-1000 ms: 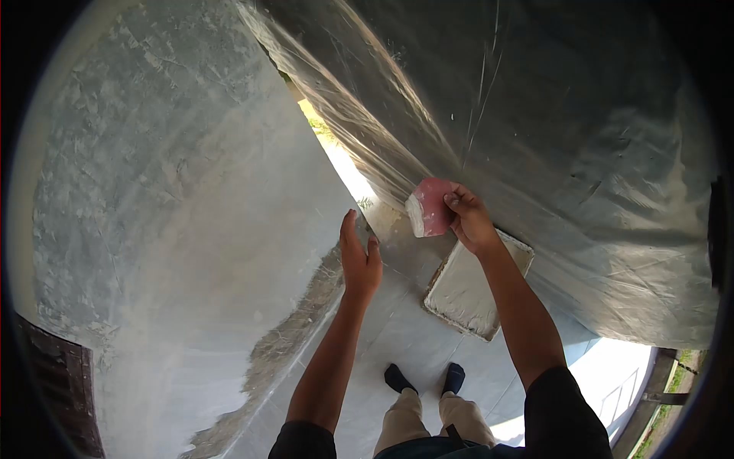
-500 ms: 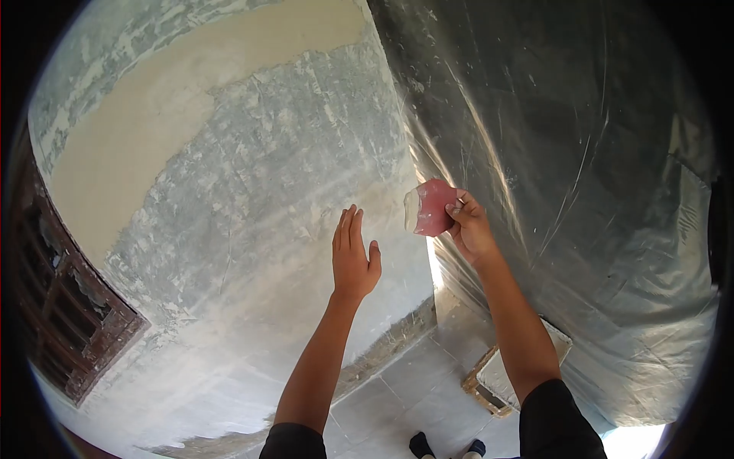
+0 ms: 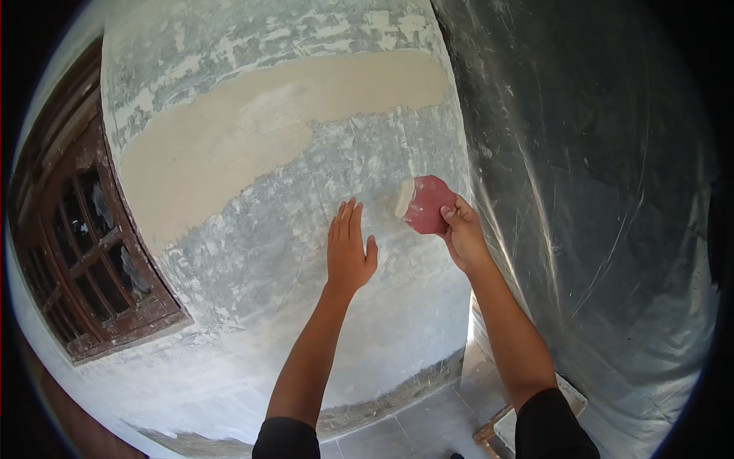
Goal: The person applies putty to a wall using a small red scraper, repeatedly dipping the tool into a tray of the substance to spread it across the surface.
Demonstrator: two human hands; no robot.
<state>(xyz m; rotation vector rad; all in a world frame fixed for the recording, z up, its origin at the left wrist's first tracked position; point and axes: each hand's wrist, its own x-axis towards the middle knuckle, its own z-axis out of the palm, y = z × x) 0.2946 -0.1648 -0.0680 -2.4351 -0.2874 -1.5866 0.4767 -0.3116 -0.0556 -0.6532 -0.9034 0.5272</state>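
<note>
Between the thumb and fingers of my right hand (image 3: 466,233) is a red plastic putty scraper (image 3: 430,205), its left edge loaded with pale putty (image 3: 404,198). The scraper overlaps the grey wall (image 3: 298,222) near its right corner in this view. My left hand (image 3: 350,249) is raised in front of the wall, fingers stretched upward and thumb apart, holding nothing. Above both hands, a wide beige band of smooth putty (image 3: 222,138) curves across the wall, with rough, patchy grey below it.
A brown wooden window with dark panes (image 3: 99,260) is set in the wall at left. Dark plastic sheeting (image 3: 604,191) hangs on the right. Low at right, a putty-smeared tray (image 3: 569,392) sits on a wooden piece above the grey tiled floor (image 3: 428,424).
My view has tilted up and left, bringing more of the window and the putty band into sight. The scraper now overlaps the wall instead of its corner edge; both hands keep their poses.
</note>
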